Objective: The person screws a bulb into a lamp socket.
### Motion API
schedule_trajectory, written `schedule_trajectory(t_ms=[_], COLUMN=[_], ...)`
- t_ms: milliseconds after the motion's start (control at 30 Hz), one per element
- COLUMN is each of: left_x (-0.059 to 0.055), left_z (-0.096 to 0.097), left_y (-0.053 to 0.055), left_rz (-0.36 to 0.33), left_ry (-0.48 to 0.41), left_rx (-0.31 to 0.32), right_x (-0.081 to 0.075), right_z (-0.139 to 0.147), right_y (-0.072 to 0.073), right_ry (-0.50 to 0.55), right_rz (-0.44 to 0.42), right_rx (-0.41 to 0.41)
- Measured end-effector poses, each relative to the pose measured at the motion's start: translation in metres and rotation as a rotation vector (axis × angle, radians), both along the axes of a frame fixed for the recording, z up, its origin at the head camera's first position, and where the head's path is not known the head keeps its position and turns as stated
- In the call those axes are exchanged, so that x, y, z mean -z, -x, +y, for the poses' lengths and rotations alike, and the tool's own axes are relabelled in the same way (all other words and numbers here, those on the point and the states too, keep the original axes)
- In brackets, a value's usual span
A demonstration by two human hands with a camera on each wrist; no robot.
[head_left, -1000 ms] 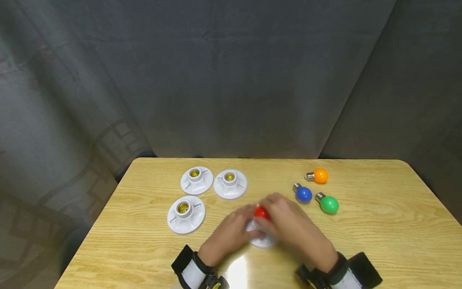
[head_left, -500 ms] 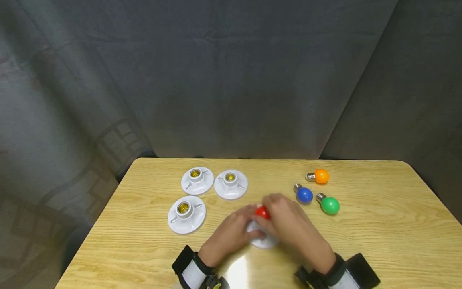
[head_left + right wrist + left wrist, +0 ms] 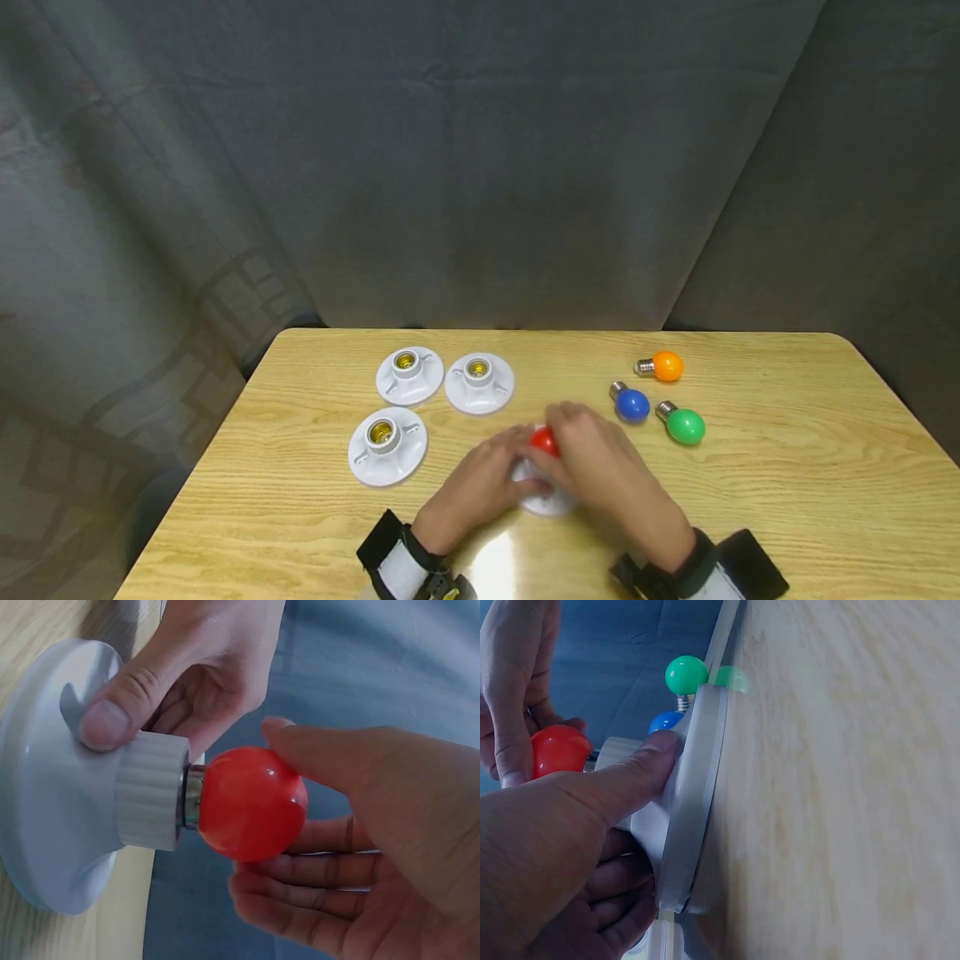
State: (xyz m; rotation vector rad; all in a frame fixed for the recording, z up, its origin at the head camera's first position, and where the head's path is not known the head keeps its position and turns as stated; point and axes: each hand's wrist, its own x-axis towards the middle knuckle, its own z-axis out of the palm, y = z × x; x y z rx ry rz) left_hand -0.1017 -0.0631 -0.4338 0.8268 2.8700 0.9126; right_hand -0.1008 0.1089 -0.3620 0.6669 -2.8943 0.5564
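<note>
A red light bulb (image 3: 253,804) sits in the socket of a white lamp holder (image 3: 56,787), with part of its metal screw base showing above the rim. My right hand (image 3: 600,458) holds the bulb, thumb on one side and fingers curled on the other. My left hand (image 3: 483,477) grips the holder, its thumb (image 3: 649,769) lying on the base beside the socket collar. In the head view both hands cover much of this lamp holder (image 3: 551,503), which stands on the table near the person.
Three other white lamp holders with bare sockets stand to the left: back left (image 3: 408,390), back middle (image 3: 480,400) and front left (image 3: 386,468). An orange bulb (image 3: 667,366), a blue bulb (image 3: 633,406) and a green bulb (image 3: 686,427) lie to the right. A grey curtain (image 3: 480,167) hangs behind the table.
My right hand and wrist have turned slightly around the red bulb, the wrist shifting a little left. My left hand, the lamp holders and the loose bulbs stay in place.
</note>
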Motion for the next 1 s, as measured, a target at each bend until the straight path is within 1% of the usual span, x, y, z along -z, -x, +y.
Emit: schedule_trajectory(t_ms=[133,200,300,400,533,633,733,867,1000], left_x=[0.001,0.001,0.0,0.0,0.0,0.001,0.002,0.002,0.001], left_z=[0.0,0.0,0.0,-0.001,-0.001,-0.002,-0.003,-0.002,-0.002], left_y=[0.0,0.0,0.001,0.001,0.001,0.001,0.001,0.001,0.001], left_rz=[0.019,0.033,0.049,0.053,0.044,0.04,0.036,0.034,0.042], left_ry=[0.004,-0.001,-0.011,-0.013,-0.007,-0.009,-0.02,-0.042,-0.039], left_rx=[0.006,0.015,0.029,0.03,0.019,0.015,0.015,0.018,0.019], right_x=[-0.004,-0.007,-0.011,-0.015,-0.017,-0.016,-0.015,-0.013,-0.012], right_z=[0.0,0.001,0.003,0.008,0.015,0.02,0.022,0.022,0.021], right_y=[-0.001,-0.002,-0.004,-0.004,-0.002,-0.001,0.0,0.001,0.001], right_ry=[-0.009,-0.021,-0.025,0.003,0.042,0.032,0.019,0.029,0.035], right_rz=[-0.052,-0.064,-0.058,-0.062,-0.093,-0.102,-0.118,-0.143,-0.163], right_rx=[0.01,0.012,-0.004,-0.055,-0.187,-0.279,-0.329,-0.358,-0.343])
